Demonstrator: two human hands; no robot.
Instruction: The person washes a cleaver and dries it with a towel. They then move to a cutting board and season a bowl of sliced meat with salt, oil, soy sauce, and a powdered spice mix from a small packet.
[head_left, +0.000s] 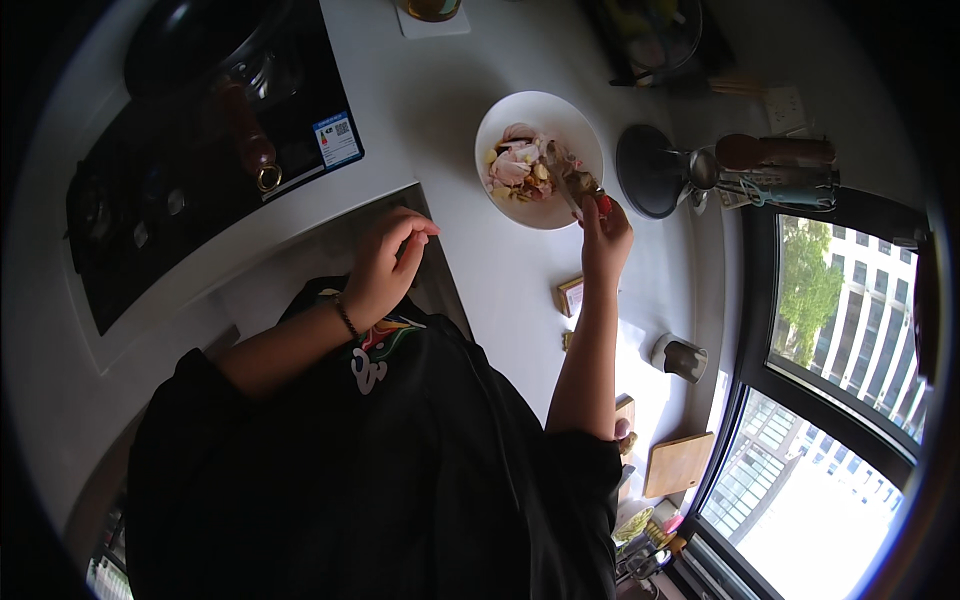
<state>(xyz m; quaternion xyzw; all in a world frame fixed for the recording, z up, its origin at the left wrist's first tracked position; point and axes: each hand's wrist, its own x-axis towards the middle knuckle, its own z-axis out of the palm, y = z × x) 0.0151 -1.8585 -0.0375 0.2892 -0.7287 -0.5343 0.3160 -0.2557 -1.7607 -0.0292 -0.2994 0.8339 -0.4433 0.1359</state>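
Note:
A white bowl stands on the counter, holding pale pieces that look like raw meat, with yellowish slices and dark liquid among them. Over the bowl's near right rim, my right hand grips a see-through packet with brown contents and a red part by the fingers. The packet is tilted, its far end over the food; whether anything is falling from it is too small to tell. My left hand hangs before my chest near the counter's edge, fingers loosely curled, with nothing visible in it.
A black cooktop with a dark pan lies at left. Right of the bowl are a round dark lid and hanging utensils. A small box, a cup and a wooden cutting board stand toward the window.

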